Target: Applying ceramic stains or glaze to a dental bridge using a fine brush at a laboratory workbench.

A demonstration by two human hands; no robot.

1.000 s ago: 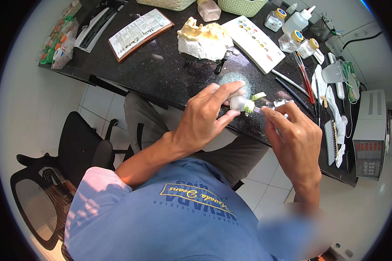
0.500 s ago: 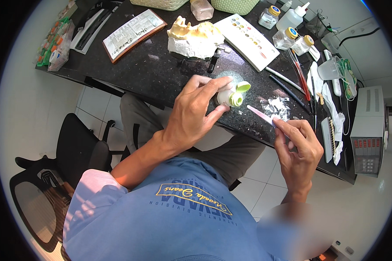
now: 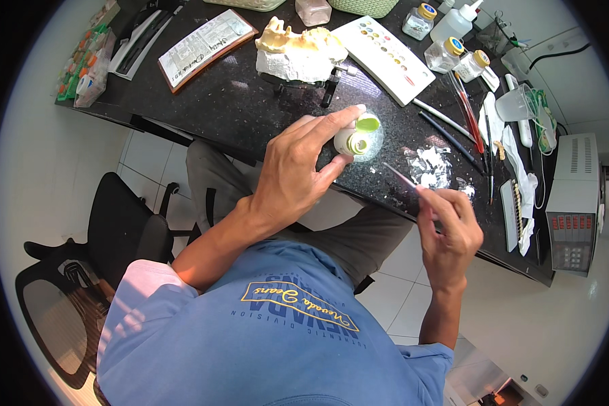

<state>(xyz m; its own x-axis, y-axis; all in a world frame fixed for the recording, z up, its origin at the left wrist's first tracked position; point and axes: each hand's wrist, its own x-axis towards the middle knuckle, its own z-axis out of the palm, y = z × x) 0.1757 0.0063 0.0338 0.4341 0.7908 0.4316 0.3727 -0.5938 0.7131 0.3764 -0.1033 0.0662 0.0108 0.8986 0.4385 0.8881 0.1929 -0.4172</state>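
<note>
A: What's out on the black speckled countertop (image 3: 203,111)?

B: A small white bottle (image 3: 344,141), its green flip cap (image 3: 367,123) open, at the round translucent disc (image 3: 376,141); whether bottle and disc touch, I can't tell

A: And the hands?

B: The left hand (image 3: 294,159) grips the bottle between thumb and fingers; the right hand (image 3: 451,227) pinches a slim stick (image 3: 402,177), its tip apart from the bottle

A: Around them?

B: White flakes (image 3: 430,166) beside the stick, then a dental cast (image 3: 301,57) and, right of it, a white slab (image 3: 384,59) with coloured spots
</note>
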